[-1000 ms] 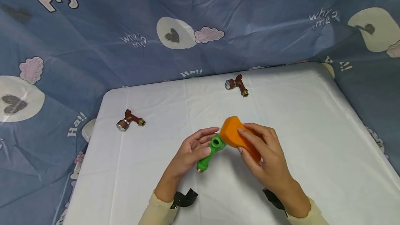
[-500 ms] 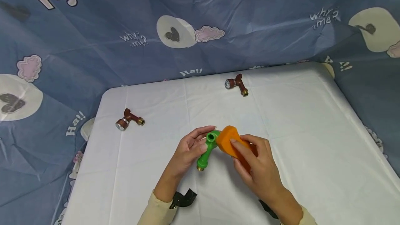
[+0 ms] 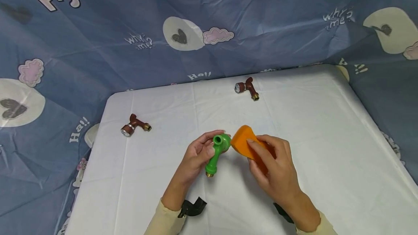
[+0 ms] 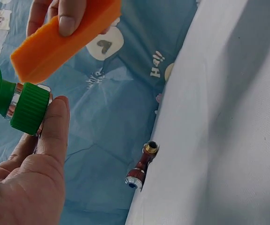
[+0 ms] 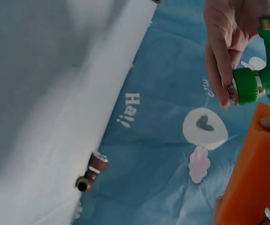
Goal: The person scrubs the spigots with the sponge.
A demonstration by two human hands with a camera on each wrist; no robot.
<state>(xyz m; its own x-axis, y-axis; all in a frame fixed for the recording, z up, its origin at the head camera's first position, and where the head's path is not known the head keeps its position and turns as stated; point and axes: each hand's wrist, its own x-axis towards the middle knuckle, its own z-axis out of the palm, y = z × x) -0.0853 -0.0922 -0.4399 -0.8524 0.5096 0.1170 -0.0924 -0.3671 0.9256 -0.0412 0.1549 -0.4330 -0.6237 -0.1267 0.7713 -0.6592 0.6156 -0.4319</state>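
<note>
My left hand (image 3: 197, 157) holds a green tap (image 3: 213, 158) between thumb and fingers, above the white table. The tap has a brass threaded end (image 5: 268, 21) and a ribbed green knob (image 4: 30, 108), which the left fingertips touch in the left wrist view. An orange sponge (image 3: 243, 141) is gripped by my right hand (image 3: 277, 168), thumb on one side and fingers on the other. In the head view the sponge's near corner lies right beside the tap; whether they touch I cannot tell.
Two brown taps lie on the white-covered table (image 3: 156, 177): one brown tap (image 3: 134, 124) at the left, another brown tap (image 3: 249, 89) near the back edge. A blue printed cloth (image 3: 130, 64) hangs behind the table. Black straps (image 3: 193, 207) sit at the wrists.
The sponge went left and down against the tap, then back up and right, away from it. The green tap has shifted slightly up and left and turned a little in the left hand.
</note>
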